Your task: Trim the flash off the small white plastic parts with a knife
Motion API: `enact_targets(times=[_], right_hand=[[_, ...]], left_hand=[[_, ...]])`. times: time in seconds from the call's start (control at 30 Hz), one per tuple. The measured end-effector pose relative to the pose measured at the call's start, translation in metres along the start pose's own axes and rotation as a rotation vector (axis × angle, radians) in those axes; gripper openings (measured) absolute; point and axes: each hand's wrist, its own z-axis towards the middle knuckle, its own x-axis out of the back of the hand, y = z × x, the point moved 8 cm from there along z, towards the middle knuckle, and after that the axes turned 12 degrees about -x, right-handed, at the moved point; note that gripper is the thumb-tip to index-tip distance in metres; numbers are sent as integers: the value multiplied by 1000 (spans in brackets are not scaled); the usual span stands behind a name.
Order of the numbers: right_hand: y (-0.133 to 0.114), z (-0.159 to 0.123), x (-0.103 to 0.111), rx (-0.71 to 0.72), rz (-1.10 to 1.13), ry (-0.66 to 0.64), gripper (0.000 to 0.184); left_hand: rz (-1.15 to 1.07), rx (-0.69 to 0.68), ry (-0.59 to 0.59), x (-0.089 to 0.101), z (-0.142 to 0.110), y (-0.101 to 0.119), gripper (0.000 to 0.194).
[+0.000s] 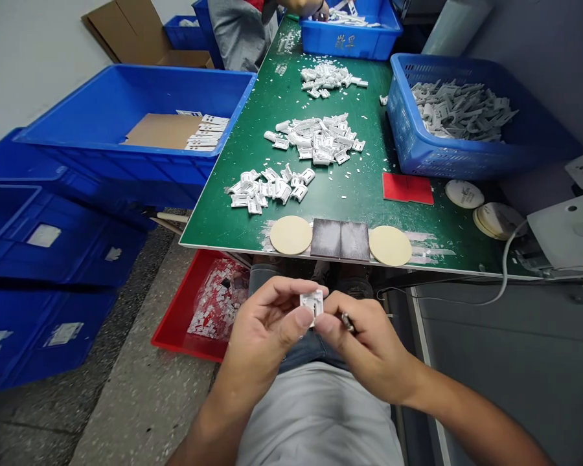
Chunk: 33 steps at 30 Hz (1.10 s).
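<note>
My left hand point(267, 327) and my right hand point(364, 343) meet in front of my lap, below the table's near edge. Both pinch one small white plastic part point(312, 304) between thumbs and fingertips. A thin dark metal tool point(347, 321) also sticks out of my right hand's fingers. On the green table point(369, 200) lie three heaps of similar white plastic parts point(267, 188), the nearest at the left front.
Two round beige discs point(290, 234) and two dark pads point(340, 239) sit at the table's front edge, beside a red card point(407, 188). A blue basket of grey parts point(459, 110) stands right. Blue crates point(126, 123) line the left; a red tray point(194, 310) lies on the floor. Another person sits at the far end.
</note>
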Motion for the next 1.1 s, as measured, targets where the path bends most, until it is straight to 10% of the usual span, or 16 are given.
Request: enact_targets(times=[0.17,0.37,0.57,1.1], right_hand=[[0,-5,-6,-100,109,-149,31],[-29,-12,11,317,-512,299,59],[-36,-13,8,387,-838,498,60],[-29,-13,7,343,-929,480,60]], left_hand=[[-271,84,-99,-12,-1,-5,9],[-298,154,-104,-14,-2,-10,12],[-220,133,-99,-13,-3,-7,12],[-157,164,-81,-12,-2,-11,14]])
